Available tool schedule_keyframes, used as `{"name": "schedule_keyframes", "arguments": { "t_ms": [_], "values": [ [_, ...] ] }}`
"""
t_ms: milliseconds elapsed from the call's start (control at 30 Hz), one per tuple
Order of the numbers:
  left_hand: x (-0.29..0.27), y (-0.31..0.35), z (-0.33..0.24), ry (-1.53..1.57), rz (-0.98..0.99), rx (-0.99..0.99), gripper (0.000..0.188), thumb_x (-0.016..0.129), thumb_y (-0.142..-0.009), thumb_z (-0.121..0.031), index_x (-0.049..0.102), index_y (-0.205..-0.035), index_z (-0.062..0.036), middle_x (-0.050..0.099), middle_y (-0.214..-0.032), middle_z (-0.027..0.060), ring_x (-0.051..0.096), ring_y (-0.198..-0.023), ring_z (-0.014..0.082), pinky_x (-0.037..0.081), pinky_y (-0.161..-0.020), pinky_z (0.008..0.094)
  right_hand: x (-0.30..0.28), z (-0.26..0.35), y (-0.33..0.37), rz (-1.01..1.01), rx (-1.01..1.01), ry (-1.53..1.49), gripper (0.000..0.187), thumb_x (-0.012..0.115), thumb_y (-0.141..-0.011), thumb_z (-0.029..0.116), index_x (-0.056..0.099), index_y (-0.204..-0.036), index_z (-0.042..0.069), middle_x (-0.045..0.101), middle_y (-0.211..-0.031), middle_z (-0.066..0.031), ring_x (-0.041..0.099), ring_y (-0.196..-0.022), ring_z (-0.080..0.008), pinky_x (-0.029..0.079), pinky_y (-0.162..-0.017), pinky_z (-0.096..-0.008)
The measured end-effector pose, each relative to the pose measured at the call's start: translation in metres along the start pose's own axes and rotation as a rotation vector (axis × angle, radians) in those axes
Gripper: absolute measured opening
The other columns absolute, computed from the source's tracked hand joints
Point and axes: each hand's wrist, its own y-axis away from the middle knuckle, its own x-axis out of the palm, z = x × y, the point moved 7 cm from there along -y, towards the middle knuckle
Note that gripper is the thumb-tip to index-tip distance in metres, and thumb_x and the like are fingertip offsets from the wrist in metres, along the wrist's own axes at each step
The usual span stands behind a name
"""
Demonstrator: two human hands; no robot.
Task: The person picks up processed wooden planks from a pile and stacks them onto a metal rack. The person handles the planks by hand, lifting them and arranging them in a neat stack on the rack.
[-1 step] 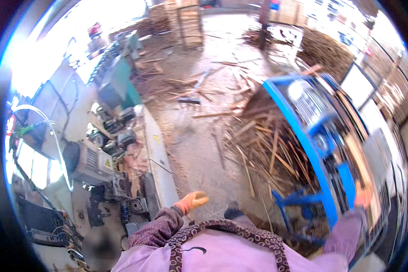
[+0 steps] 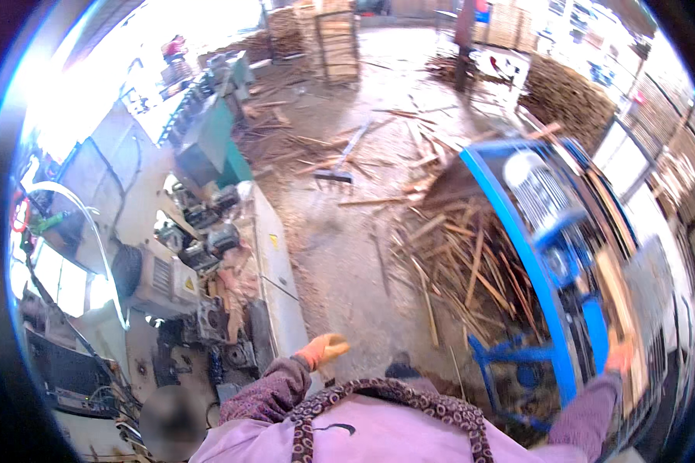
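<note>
On the blue-framed machine (image 2: 510,247) at my right lies a long pale wooden board (image 2: 615,289). My right hand (image 2: 619,353), in an orange glove, is on this board near its close end and appears to grip it; the fingers are partly hidden. Over the floor, beside the white panel (image 2: 279,262) of the left machine, hangs my left hand (image 2: 324,351). It wears an orange and yellow glove, its fingers loosely bent with a small gap at the tips, and nothing shows in it.
A heap of thin wood strips (image 2: 471,262) lies against the blue frame. More scraps and a broom-like tool (image 2: 333,176) lie on the floor ahead. Several motors (image 2: 208,239) and wood shavings fill the left machine. Stacked wood (image 2: 328,42) stands at the back.
The whole view has shifted slightly right and down as my head moved. Both hands keep nearly the same places, the right still at the board.
</note>
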Motion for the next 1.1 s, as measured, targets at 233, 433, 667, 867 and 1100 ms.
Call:
{"name": "schedule_keyframes", "arguments": {
  "t_ms": [233, 433, 667, 867, 1100],
  "values": [
    [-0.160, -0.005, 0.154, 0.370, -0.503, -0.798, 0.072, 0.071, -0.088, -0.048, 0.059, -0.142, -0.0013, 0.065, -0.136, 0.0252, 0.067, -0.111, 0.0397, 0.052, -0.093, 0.0518, 0.111, -0.013, -0.018, -0.181, 0.228, 0.183, 0.085, 0.057, -0.096, 0.065, 0.046, -0.153, 0.004, 0.043, -0.158, -0.0245, 0.044, -0.143, -0.0403, 0.038, -0.118, -0.0475],
    [-0.203, -0.141, 0.158, 0.266, -0.136, -0.671, 0.069, 0.067, -0.093, -0.051, 0.055, -0.149, -0.0150, 0.062, -0.141, 0.0247, 0.067, -0.115, 0.0414, 0.055, -0.089, 0.0527, 0.258, 0.183, -0.024, -0.256, 0.585, -0.609, 0.078, 0.088, -0.073, 0.040, 0.047, -0.130, 0.006, 0.064, -0.111, -0.0197, 0.064, -0.099, -0.0416, 0.053, -0.086, -0.0547],
    [-0.484, -0.494, -0.023, 0.172, -0.294, -0.280, 0.051, 0.071, -0.094, -0.041, 0.067, -0.130, -0.0064, 0.071, -0.114, 0.0143, 0.069, -0.094, 0.0276, 0.055, -0.081, 0.0403, 0.190, 0.693, 0.086, 0.645, -0.270, -0.620, 0.071, 0.082, -0.080, 0.037, 0.053, -0.133, 0.002, 0.065, -0.121, -0.0221, 0.065, -0.109, -0.0391, 0.052, -0.095, -0.0484],
    [-0.656, -0.680, -0.225, 0.130, -0.464, 0.035, 0.049, 0.072, -0.094, -0.031, 0.067, -0.130, 0.0006, 0.074, -0.109, 0.0116, 0.069, -0.088, 0.0203, 0.056, -0.079, 0.0340, 0.081, 0.966, 0.040, 0.926, -0.746, -0.787, 0.065, 0.077, -0.086, 0.035, 0.057, -0.136, -0.002, 0.066, -0.129, -0.0241, 0.066, -0.118, -0.0370, 0.052, -0.102, -0.0430],
    [-0.602, -0.858, -0.342, 0.077, -0.077, 0.048, 0.053, 0.070, -0.094, -0.036, 0.065, -0.133, -0.0025, 0.074, -0.110, 0.0088, 0.068, -0.089, 0.0171, 0.052, -0.072, 0.0307, 0.131, 1.112, -0.164, 0.756, -0.657, -0.770, 0.061, 0.074, -0.089, 0.037, 0.062, -0.137, 0.001, 0.068, -0.131, -0.0240, 0.067, -0.121, -0.0362, 0.051, -0.105, -0.0415]
  ]
}}
